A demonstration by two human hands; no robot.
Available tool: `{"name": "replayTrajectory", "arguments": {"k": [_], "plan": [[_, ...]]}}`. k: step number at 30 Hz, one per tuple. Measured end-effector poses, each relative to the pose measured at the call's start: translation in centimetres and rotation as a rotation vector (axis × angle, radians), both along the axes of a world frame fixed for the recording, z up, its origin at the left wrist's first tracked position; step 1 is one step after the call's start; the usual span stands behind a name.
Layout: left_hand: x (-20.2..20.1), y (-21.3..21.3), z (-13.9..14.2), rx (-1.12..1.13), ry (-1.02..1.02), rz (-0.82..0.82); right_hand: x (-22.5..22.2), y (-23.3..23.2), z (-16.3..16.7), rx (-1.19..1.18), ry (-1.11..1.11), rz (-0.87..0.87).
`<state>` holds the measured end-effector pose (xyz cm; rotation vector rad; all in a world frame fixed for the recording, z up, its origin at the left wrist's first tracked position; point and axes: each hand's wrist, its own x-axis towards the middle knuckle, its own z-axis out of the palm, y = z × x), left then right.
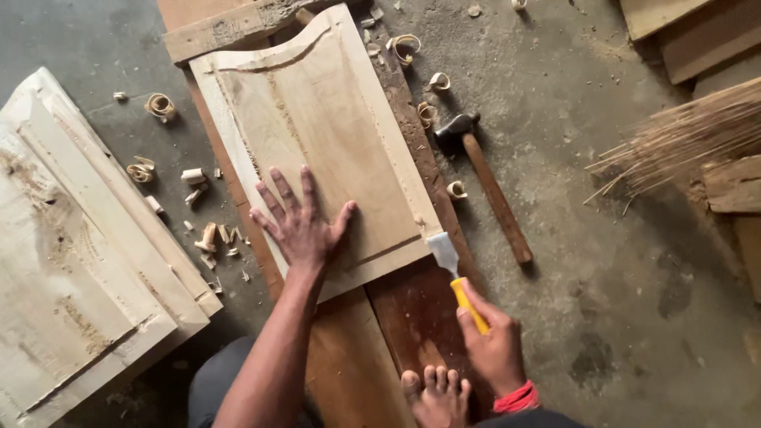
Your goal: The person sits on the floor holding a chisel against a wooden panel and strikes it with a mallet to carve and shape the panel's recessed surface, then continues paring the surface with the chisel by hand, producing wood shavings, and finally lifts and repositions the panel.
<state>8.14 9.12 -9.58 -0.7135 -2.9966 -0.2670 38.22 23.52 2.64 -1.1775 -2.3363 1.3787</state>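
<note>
A pale carved wood panel (pixel 317 135) lies tilted on a darker reddish plank (pixel 404 317) that rests on the concrete floor (pixel 602 261). The left hand (pixel 300 222) presses flat on the panel's lower part, fingers spread wide, gripping nothing. The right hand (pixel 491 337) is closed around the yellow handle of a chisel (pixel 453 273), whose flat blade meets the panel's lower right corner edge. A bare foot (pixel 436 396) rests on the plank just beside that hand.

To the right, a hammer (pixel 485 184) with a wooden handle lies on the floor near the plank, with open floor beyond it. A bundle of broom straws (pixel 682 139) reaches in from the right edge. Curled wood shavings (pixel 162 107) are scattered left of and above the panel. 2 more pale panels (pixel 79 261) are stacked at the left edge.
</note>
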Motion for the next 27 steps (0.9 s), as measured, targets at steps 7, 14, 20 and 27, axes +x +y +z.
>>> {"name": "replayTrajectory", "arguments": {"k": [7,14,20,27], "plan": [[0.0,0.1,0.8,0.032,-0.007,-0.014,-2.4,0.6,0.6,0.008,-0.067,-0.024],[-0.1,0.6,1.7,0.04,-0.049,0.023,-2.2,1.0,0.1,0.07,0.007,0.02],[0.1,0.5,2.2,0.037,-0.028,0.007,-5.8,2.0,0.4,0.072,0.023,0.036],[0.0,0.9,2.3,0.039,-0.022,0.003,-2.4,1.6,0.1,0.02,-0.02,-0.001]]}}
